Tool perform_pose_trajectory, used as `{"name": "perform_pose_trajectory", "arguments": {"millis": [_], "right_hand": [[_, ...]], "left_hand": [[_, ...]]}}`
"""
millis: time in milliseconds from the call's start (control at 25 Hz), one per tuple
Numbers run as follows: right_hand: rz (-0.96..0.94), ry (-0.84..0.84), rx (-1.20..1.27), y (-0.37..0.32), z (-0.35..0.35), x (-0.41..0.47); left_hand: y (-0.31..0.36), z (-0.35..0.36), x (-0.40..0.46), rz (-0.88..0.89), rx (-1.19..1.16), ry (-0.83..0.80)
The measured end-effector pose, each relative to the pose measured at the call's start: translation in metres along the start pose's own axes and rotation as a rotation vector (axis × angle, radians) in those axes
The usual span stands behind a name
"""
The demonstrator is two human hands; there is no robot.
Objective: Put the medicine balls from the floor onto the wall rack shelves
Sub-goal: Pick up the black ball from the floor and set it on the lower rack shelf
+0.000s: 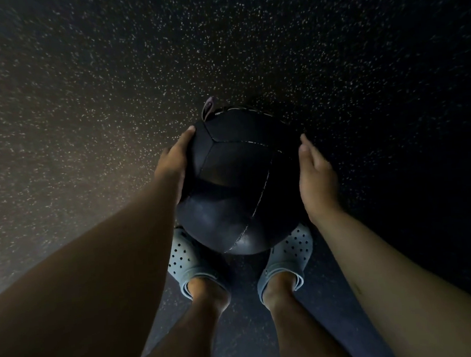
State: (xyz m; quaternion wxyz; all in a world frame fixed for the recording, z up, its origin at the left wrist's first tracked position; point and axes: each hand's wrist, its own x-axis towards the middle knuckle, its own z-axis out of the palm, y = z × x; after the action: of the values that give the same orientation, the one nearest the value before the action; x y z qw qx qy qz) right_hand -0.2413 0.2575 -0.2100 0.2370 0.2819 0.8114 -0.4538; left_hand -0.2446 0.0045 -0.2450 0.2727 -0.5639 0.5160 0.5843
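I hold a black medicine ball with pale stitched seams between both hands, low in front of me and over the toes of my shoes. My left hand presses flat on its left side, fingers curled over the upper edge. My right hand lies against its right side, fingers together and pointing forward. Just behind the ball's top I can see a dark stitched edge and a small fabric loop; whether they belong to this ball or to another one I cannot tell. No wall rack is in view.
Dark speckled rubber floor fills the view on all sides. My two feet in pale perforated clogs, left and right, stand directly under the ball. The right side of the floor is in deep shadow.
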Motion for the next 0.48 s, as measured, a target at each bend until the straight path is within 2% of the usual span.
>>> {"name": "perform_pose_trajectory", "arguments": {"millis": [120, 160, 200, 320, 400, 480], "right_hand": [[0.028, 0.332, 0.033, 0.000, 0.004, -0.007], [0.079, 0.371, 0.073, 0.000, 0.006, -0.007], [0.170, 0.339, 0.124, 0.000, 0.007, -0.005], [0.475, 0.058, 0.306, 0.006, 0.005, 0.001], [0.524, -0.087, 0.357, 0.008, 0.001, 0.003], [0.465, -0.109, 0.381, 0.003, -0.007, -0.001]], "left_hand": [[0.000, 0.005, -0.003, 0.004, 0.030, 0.016], [0.001, 0.006, -0.004, 0.001, 0.044, 0.016], [0.002, 0.007, -0.004, -0.006, 0.057, 0.013], [0.006, 0.010, -0.002, -0.036, 0.080, 0.009], [0.009, 0.009, -0.001, -0.039, 0.068, -0.011], [0.011, 0.011, -0.009, -0.020, 0.043, -0.049]]}}
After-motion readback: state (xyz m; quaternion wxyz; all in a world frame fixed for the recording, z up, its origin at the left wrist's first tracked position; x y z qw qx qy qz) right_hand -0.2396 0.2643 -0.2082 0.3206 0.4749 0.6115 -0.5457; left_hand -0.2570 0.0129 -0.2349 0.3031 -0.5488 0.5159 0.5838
